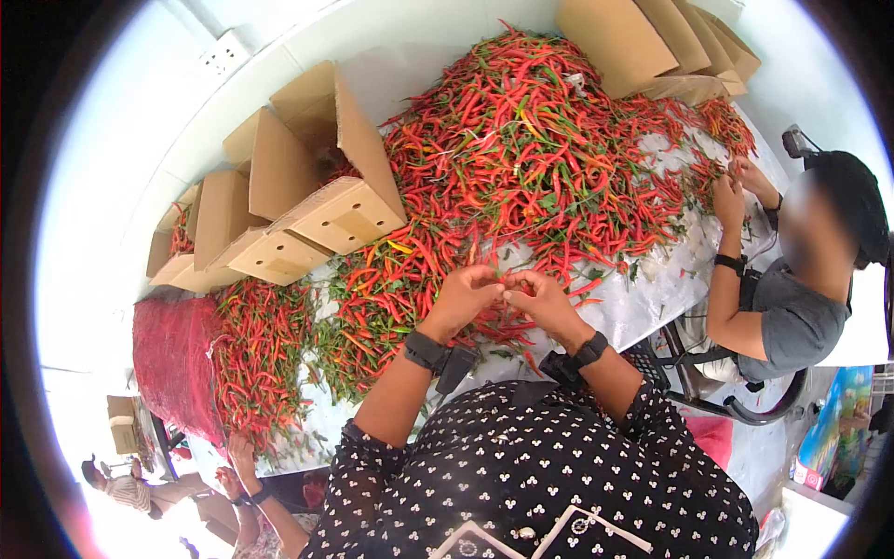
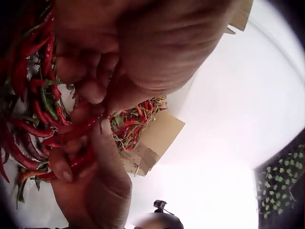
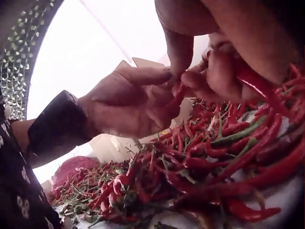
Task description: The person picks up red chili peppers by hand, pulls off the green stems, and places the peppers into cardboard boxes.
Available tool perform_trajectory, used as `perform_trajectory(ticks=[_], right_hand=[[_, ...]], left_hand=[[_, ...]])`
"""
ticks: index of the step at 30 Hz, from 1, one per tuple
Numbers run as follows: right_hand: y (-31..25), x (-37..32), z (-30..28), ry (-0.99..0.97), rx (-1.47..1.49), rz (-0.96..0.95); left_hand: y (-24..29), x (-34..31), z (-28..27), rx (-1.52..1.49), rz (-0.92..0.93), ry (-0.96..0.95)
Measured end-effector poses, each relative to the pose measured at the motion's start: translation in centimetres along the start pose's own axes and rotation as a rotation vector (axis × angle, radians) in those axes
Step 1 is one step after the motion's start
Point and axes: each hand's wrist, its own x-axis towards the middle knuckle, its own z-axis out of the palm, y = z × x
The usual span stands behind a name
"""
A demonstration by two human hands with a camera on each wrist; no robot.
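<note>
Both hands meet just above the table in front of the person's body, over the near edge of a big heap of red chilli peppers (image 1: 521,140). Thumb and fingers of the left hand (image 1: 466,300) pinch a red chilli pepper (image 3: 175,102) near its end, seen in the right wrist view. The right hand (image 1: 548,306) has its thumb and fingertips on the same chilli, touching the left fingertips. Another red chilli (image 3: 257,86) lies held in the curled fingers of the right hand. Loose chillies with green stems lie right below both hands.
Cardboard boxes (image 1: 349,219) stand behind the heap on the left, more boxes (image 1: 619,47) at the far right. A red mesh sack (image 1: 172,359) lies at the left end. A person (image 1: 792,298) sits on the right, working at chillies; another person's hands (image 1: 242,461) are at lower left.
</note>
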Motion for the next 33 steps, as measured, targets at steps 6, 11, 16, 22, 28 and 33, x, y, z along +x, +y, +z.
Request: perform_trajectory(ticks=[6, 11, 16, 22, 28, 33], right_hand=[[-0.3, 0.3, -0.3, -0.073, -0.198, -0.024], [0.3, -0.2, -1.2, -0.042, -0.357, -0.015], [-2.4, -1.9, -2.0, -0.044, -0.227, 0.102], [1.7, -3.4, -5.6, 0.072, -0.386, -0.041], [3.6, -3.7, -3.4, -0.043, -1.249, -0.408], [2.2, -2.2, -3.6, -0.034, -1.204, -0.330]], left_hand=[[0.3, -0.5, -1.0, -0.074, -0.083, 0.045], [0.8, 0.0, 1.4, 0.902, 0.422, 0.179], [0.6, 1.1, 0.8, 1.396, 0.679, 0.227], [-0.9, 0.3, 1.7, 1.048, 0.559, 0.083], [-2.3, 0.4, 1.9, 0.985, 0.382, 0.020], [-2.2, 0.3, 0.5, 0.860, 0.386, 0.133]])
